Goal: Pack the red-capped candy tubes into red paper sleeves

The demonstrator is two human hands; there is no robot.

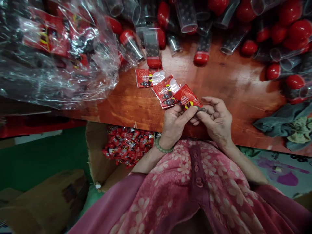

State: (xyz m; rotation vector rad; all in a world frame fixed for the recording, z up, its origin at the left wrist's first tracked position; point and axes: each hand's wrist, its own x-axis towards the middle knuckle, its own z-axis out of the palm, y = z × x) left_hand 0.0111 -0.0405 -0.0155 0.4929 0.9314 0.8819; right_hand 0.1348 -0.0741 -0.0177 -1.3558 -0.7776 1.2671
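Note:
Between my two hands, at the table's near edge, is a small red printed packet [187, 96]. My left hand [175, 123] pinches its lower end between thumb and fingers. From the other side my right hand [216, 118] has thumb and fingers closed at the same end, by a small dark bit [201, 110] I cannot identify. Whether the right fingers grip the packet or that bit is unclear. Two more spots of red packets lie to the left: an overlapping pair [167, 89] near my left fingers, and another packet [149, 77] farther back.
Clear tubes with red caps [153, 47], filled with dark beads, crowd the back of the wooden table [126, 104]. A big clear plastic bag [80, 74] holding red packets sits at left. Below the edge, a cardboard box [96, 156] contains many red packets. Cloths [280, 120] lie at right.

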